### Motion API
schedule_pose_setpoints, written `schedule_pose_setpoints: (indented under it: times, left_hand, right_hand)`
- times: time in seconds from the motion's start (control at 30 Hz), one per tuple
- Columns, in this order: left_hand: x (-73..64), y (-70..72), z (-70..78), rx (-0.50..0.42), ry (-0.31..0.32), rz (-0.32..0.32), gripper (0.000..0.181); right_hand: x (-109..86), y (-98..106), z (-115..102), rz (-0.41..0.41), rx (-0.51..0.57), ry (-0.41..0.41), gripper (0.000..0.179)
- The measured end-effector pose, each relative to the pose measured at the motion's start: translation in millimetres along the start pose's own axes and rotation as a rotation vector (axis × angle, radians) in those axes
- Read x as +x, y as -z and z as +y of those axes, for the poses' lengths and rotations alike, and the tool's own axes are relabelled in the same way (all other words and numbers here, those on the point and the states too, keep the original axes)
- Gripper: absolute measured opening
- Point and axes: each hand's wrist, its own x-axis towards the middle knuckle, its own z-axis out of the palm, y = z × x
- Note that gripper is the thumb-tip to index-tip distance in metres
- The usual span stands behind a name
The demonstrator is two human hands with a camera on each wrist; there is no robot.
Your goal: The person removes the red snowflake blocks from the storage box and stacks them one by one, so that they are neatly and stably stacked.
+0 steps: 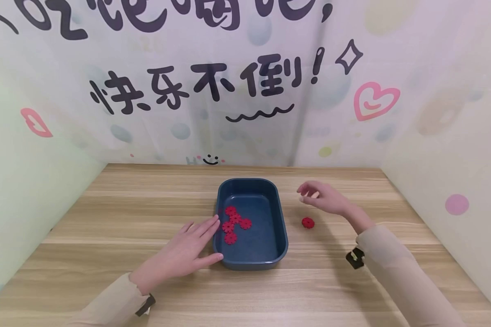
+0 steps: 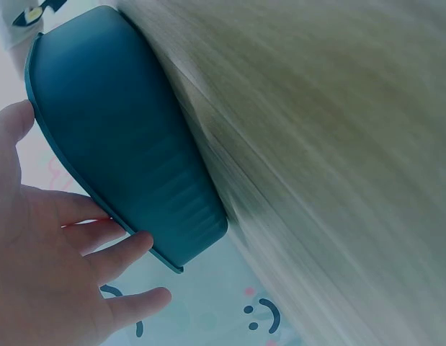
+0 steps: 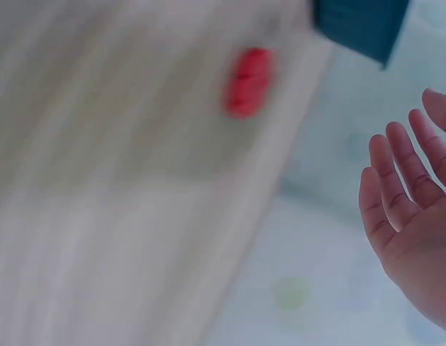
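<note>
A dark blue rectangular tray [image 1: 257, 247] sits on the wooden table, with several red notched plastic discs [image 1: 230, 238] lying toward its left side. Against the tray's left rim rests my left hand [image 1: 184, 254], its fingers spread and nearly straight. The left wrist view shows this hand [image 2: 50, 267] with thumb and fingers along the rim, beside the tray's outer wall [image 2: 122, 130]. Right of the tray, a single red notched disc [image 1: 308, 222] lies on the table. Raised just beyond it, my right hand [image 1: 325, 197] has loosely bent fingers and holds nothing.
The wooden tabletop [image 1: 118, 213] runs back to a white printed curtain [image 1: 245, 131] with black characters. Pale side panels [image 1: 442, 172] stand at left and right. Black bands [image 1: 355, 258] are worn at both wrists.
</note>
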Motion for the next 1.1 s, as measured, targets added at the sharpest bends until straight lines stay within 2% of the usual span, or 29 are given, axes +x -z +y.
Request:
schedule_pose_setpoints:
  times: [0.23, 0.43, 0.67, 0.8, 1.1]
  left_hand:
    - [-0.8, -0.2, -0.2, 0.008, -0.004, 0.007, 0.076]
    - [-0.7, 1.0, 0.4, -0.001, -0.002, 0.006, 0.076]
    - [0.3, 0.1, -0.3, -0.002, -0.005, 0.012, 0.075]
    - [0.1, -0.7, -0.9, 0.0, -0.003, 0.011, 0.075]
    - [-0.8, 1.2, -0.3, 0.001, -0.022, 0.022, 0.076]
  right_hand:
    - [39.4, 3, -43, -0.063, 0.021, -0.002, 0.026]
    - [68.5, -11, -78, -0.142, 0.02, 0.046, 0.029]
    - [95.5, -29, -101, -0.246, -0.013, 0.056, 0.024]
    - [106.8, -38, -109, -0.317, -0.023, 0.003, 0.028]
    - [123.6, -57, -110, -0.467, 0.054, -0.209, 0.029]
